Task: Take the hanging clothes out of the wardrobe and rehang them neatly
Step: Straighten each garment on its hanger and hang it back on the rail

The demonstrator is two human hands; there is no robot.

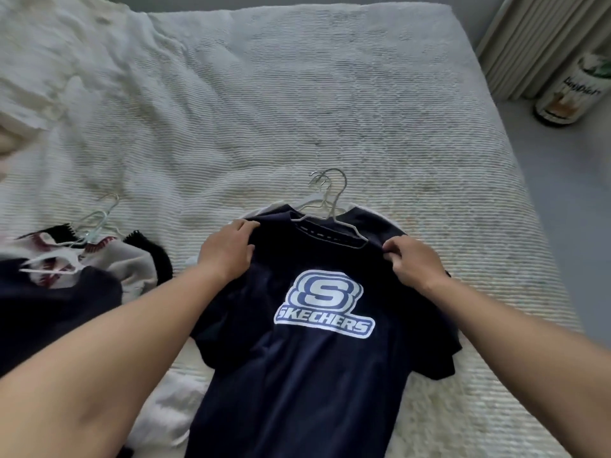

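Note:
A navy T-shirt (297,375) with a white and blue logo lies flat on the bed, on a white hanger (330,206) whose hook sticks out past the collar. More hooks and a white garment edge show beneath it. My left hand (228,252) grips the shirt's left shoulder. My right hand (413,262) pinches the fabric at the right shoulder.
A pile of clothes on white hangers (66,259) lies at the left of the bed: a dark garment over a grey one with red stitching. The white bedspread (297,110) stretches ahead. A printed cylindrical bin (575,90) stands on the floor at the right, by curtains.

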